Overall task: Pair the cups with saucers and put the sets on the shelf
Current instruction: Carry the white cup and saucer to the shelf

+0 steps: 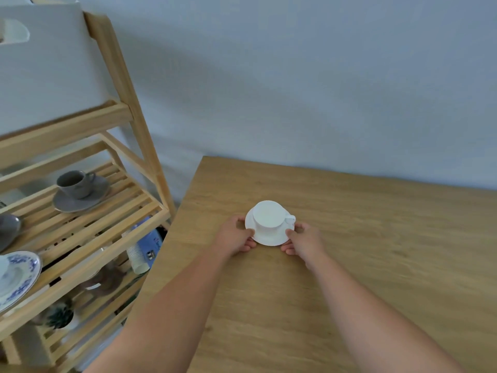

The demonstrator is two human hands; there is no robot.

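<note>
A white cup (269, 214) stands upright on a white saucer (270, 238) near the middle of the wooden table (376, 251), its handle pointing right. My left hand (236, 235) grips the saucer's left rim, thumb on top. My right hand (302, 240) grips the right rim the same way. On the wooden shelf (107, 227) to the left, a grey cup (75, 183) sits on a grey saucer (80, 203). A blue-patterned saucer (18, 275) with a cup cut off by the frame edge lies at the shelf's near left.
Another grey piece (8, 230) shows at the shelf's left edge. A white box (48, 63) fills the tier above. Lower tiers hold a sleeve of paper cups (139, 254) and a small plant (59, 316). A grey wall stands behind the table.
</note>
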